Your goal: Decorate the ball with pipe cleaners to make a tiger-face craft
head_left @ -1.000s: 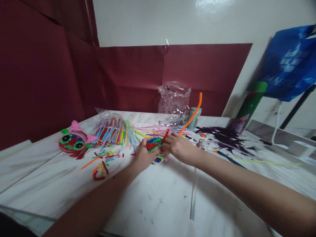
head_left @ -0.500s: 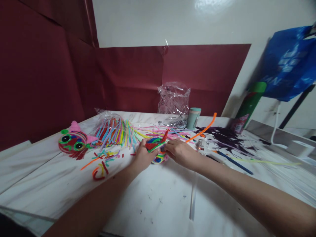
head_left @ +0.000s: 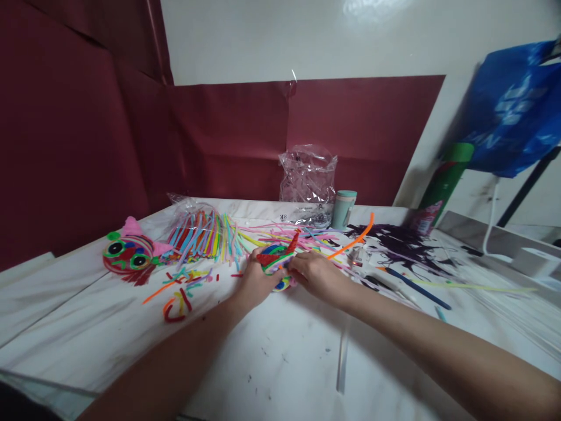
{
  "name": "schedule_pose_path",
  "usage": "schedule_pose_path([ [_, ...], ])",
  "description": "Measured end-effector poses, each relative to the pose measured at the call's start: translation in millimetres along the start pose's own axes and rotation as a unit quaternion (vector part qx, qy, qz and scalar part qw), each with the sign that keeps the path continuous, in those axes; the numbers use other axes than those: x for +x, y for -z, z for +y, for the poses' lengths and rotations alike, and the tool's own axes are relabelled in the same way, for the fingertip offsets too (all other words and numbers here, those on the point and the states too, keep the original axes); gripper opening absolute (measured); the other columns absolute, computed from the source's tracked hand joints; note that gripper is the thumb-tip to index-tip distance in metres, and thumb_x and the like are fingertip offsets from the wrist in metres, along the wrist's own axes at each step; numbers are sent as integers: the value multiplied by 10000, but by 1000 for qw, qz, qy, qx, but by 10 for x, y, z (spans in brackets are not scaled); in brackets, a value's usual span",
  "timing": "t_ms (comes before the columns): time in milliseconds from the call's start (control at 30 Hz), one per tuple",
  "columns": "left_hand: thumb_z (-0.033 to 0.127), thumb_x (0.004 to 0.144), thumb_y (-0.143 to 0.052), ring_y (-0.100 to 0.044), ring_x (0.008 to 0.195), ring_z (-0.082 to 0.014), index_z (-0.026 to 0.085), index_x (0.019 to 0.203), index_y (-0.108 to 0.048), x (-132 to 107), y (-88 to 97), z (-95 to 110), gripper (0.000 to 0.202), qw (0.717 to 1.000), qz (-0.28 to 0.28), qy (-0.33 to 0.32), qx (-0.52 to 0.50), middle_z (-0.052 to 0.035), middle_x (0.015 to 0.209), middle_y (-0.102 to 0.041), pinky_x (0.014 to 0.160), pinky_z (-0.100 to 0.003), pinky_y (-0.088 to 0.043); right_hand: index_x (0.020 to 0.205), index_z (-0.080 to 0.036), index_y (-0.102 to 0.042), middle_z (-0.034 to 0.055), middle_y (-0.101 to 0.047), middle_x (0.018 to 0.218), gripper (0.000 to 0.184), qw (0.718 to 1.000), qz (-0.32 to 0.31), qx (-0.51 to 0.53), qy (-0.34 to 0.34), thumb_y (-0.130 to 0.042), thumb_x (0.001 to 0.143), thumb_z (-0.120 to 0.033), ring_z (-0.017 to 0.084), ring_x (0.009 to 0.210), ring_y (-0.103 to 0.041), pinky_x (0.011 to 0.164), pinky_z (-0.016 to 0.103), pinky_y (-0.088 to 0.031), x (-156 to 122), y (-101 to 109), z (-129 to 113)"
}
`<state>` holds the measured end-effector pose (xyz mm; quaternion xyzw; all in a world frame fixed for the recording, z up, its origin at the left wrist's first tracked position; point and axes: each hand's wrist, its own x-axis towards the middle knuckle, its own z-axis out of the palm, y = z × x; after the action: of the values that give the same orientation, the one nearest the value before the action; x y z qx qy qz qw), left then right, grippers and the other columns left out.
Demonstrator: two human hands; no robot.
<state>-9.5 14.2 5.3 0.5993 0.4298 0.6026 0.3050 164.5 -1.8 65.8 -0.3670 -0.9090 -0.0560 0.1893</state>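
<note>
My left hand (head_left: 253,279) is curled round a small multicoloured pipe-cleaner figure (head_left: 274,258) held just above the white table (head_left: 284,362). My right hand (head_left: 314,272) pinches an orange pipe cleaner (head_left: 352,239) at the figure's right side; the stem trails off to the right, low over the table. Behind the hands lies a spread of coloured pipe cleaners (head_left: 205,234).
A finished pipe-cleaner face with big eyes (head_left: 128,254) lies at the left, cut scraps (head_left: 179,292) beside it. A crumpled clear bag (head_left: 308,181), a teal cup (head_left: 343,209), dark purple pieces (head_left: 394,240) and a blue stick (head_left: 414,286) sit at the back and right.
The orange pipe cleaner has swung down from pointing up to lying low on the right. My right hand has drawn slightly closer to the figure. The left hand has stayed put.
</note>
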Motion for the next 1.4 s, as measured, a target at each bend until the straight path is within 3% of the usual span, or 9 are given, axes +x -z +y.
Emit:
schedule_pose_path([
  [200, 149, 603, -760, -604, 1053, -229, 209, 1103, -540, 14, 0, 29, 550, 1000, -14, 16, -9, -62, 1083, -648, 953, -385, -463, 786, -153, -641, 58, -690, 765, 110, 999, 26, 24, 5, -566, 859, -118, 167, 698, -600, 684, 274, -400, -37, -49, 39],
  [433, 236, 690, -720, -577, 1090, -222, 213, 1156, -511, 3, 47, 54, 511, 999, -32, -8, 10, -71, 1150, -610, 970, -380, -448, 818, -145, -661, 65, -701, 789, 91, 1000, 17, 26, 0, -597, 830, -80, 178, 723, -619, 702, 282, -423, -47, -47, 61],
  [667, 163, 677, -679, -590, 1027, -205, 192, 1108, -499, 26, 37, 90, 468, 999, -29, 29, -2, -62, 1097, -609, 925, -354, -459, 851, -142, -665, 75, -697, 818, 89, 1000, 12, 21, -5, -596, 835, -88, 190, 759, -623, 706, 281, -428, -45, -27, 31],
  [900, 293, 710, -715, -603, 1038, -209, 197, 1142, -493, 41, 67, 20, 495, 999, -39, 24, -5, -67, 1114, -634, 915, -351, -476, 822, -145, -652, 69, -679, 798, 77, 1000, 13, 2, -16, -587, 846, -112, 182, 730, -602, 670, 273, -402, -57, -52, 35],
  [1067, 376, 798, -627, -592, 1085, -215, 205, 1172, -533, 56, 109, -35, 422, 998, -37, 52, -26, -63, 1127, -655, 951, -354, -456, 797, -154, -643, 64, -675, 781, 103, 1000, 16, 1, -9, -574, 836, -88, 172, 718, -594, 657, 259, -391, -48, -55, 47],
  [1400, 283, 750, -687, -578, 1119, -204, 214, 1205, -498, 51, 85, -111, 497, 998, -59, 17, -27, -72, 1211, -621, 999, -364, -429, 767, -153, -607, 76, -660, 772, 79, 999, 42, -12, -23, -579, 836, -127, 181, 717, -584, 637, 259, -395, -87, -132, 48],
])
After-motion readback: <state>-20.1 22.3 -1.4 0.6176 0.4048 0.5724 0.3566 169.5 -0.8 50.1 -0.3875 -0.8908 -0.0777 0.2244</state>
